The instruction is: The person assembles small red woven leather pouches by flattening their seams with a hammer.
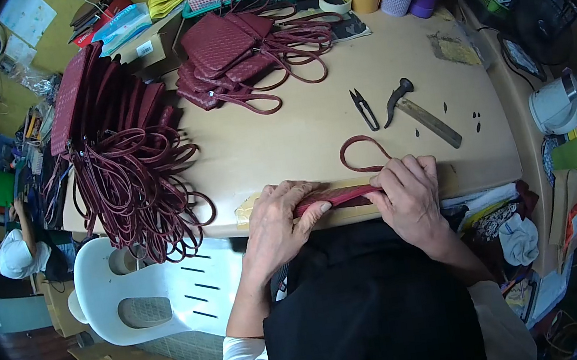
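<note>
So the maroon piece [338, 197] is right at the near edge of the desk [310, 122], stretched between both hands, with its middle bare and its two ends tucked under the fingers [396, 177]. Left hand [277, 218] is clamped on one end, thumb along the near side and the other fingers over the far side. Right hand [407, 197] has the other end pinched, fingers curled over the top. Looks-wise it's a long narrow strip from up here, dark wine red with a brighter red band along the near side and a browner patch on top. A thin strap loop [344, 157] in the same red curls onto the desk just beyond the right fingers; can't tell where it joins, the hand's covering that.
</note>
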